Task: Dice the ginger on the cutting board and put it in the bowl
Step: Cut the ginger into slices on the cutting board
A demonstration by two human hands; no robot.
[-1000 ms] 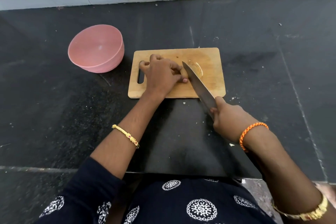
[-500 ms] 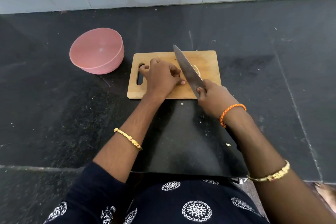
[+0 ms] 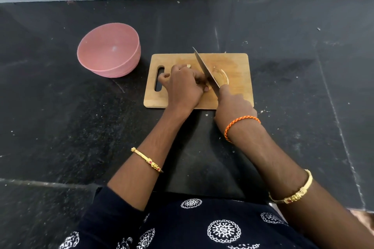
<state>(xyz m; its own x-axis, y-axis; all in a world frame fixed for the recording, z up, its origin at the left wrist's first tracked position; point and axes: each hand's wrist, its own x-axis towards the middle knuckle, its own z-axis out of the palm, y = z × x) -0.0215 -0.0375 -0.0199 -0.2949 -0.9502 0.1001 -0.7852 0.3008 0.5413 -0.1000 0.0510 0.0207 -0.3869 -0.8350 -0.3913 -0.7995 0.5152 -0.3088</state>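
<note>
While knife (image 3: 205, 68) cuts ginger (image 3: 188, 65) — no labels

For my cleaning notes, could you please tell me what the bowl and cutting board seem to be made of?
The round pink bowl looks like matte plastic, with a soft highlight inside. The rectangular tan cutting board looks like unvarnished wood: visible grain, dull surface.

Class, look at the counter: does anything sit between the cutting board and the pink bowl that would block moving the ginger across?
Nothing visible does. Only bare black counter separates the cutting board from the bowl at its left.
</note>
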